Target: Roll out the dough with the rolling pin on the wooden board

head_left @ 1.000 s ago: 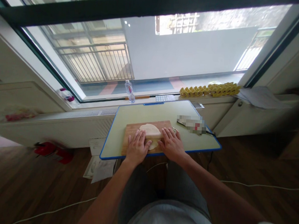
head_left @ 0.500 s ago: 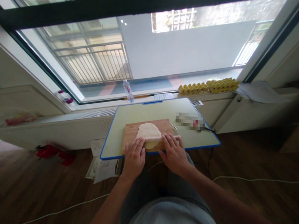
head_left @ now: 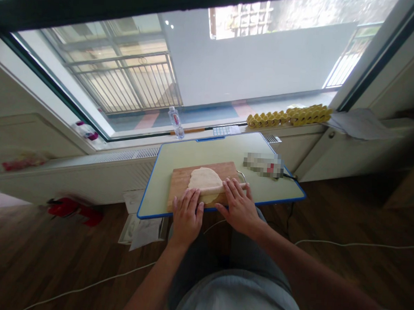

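A flat sheet of pale dough (head_left: 206,177) lies on a wooden cutting board (head_left: 178,179). Across its near part rests a thin rolling pin (head_left: 212,191), slightly tilted with its right end farther away. My left hand (head_left: 187,214) is on the pin's left end, fingers over the top. Over the right end, my right hand (head_left: 239,204) lays its fingers across the wood, thumb toward me. Dough shows on both sides of the pin. The hands cover both of its ends in part.
The board sits on a small blue-edged table (head_left: 168,155). A blurred-out item (head_left: 263,165) with a cable lies at its right. On the windowsill are a clear bottle (head_left: 176,122) and yellow egg trays (head_left: 288,116). A red fire extinguisher (head_left: 74,209) lies at floor level, left.
Both hands stay on the rolling pin. My right hand and the pin's right end have shifted slightly forward and left. The whole view has moved a little.
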`<action>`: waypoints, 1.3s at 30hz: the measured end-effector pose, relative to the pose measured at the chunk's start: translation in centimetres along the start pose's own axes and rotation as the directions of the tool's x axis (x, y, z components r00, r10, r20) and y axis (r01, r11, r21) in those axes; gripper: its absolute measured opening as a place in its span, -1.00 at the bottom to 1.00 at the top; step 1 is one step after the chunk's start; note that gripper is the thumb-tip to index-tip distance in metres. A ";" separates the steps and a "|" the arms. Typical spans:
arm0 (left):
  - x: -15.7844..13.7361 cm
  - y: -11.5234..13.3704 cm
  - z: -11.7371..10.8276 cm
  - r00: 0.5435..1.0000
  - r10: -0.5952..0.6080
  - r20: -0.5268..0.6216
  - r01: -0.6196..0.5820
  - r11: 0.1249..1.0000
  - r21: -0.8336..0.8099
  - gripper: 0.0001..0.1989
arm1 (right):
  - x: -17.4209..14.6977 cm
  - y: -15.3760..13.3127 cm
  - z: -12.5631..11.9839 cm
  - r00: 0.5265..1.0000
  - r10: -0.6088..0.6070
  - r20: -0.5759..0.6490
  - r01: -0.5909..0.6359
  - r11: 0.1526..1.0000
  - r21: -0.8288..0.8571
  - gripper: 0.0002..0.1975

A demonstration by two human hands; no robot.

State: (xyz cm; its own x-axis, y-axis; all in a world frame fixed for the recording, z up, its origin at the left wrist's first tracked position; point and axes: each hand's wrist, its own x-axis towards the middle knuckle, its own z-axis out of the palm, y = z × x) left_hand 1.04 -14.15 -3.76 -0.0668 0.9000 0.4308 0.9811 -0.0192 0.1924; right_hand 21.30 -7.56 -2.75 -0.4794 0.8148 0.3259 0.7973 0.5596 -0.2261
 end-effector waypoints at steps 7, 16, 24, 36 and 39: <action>3.1 0.0 0.1 0.995 -0.055 0.086 0.051 0.998 0.048 -0.42 | 5.2 0.7 1.0 0.999 0.038 0.019 -0.038 0.999 -0.036 -0.22; 6.2 -0.6 0.6 0.984 -0.099 0.146 0.093 0.994 0.049 -0.34 | 8.6 0.7 1.8 0.990 0.125 0.059 -0.125 0.992 -0.011 -0.26; 0.9 1.3 -1.4 0.993 -0.019 0.114 0.009 0.996 0.084 -0.29 | 3.7 -0.6 1.5 0.996 0.089 -0.028 -0.090 0.996 -0.013 -0.30; 3.8 -0.1 -0.2 0.985 -0.112 0.134 0.099 0.990 0.098 -0.27 | 9.1 -0.6 1.9 0.993 0.057 0.105 -0.052 0.997 -0.051 -0.20; 5.8 -1.1 0.2 0.974 -0.142 0.178 0.125 0.987 0.103 -0.24 | 11.2 -0.8 2.4 0.988 0.079 0.133 -0.071 0.995 -0.064 -0.22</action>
State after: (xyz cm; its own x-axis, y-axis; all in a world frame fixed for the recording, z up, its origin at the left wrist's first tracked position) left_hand -0.38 -8.87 -1.65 -0.1720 0.9567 0.2349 0.9785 0.1383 0.1532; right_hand 14.38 1.47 -1.11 -0.4592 0.8694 0.1824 0.8512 0.4894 -0.1898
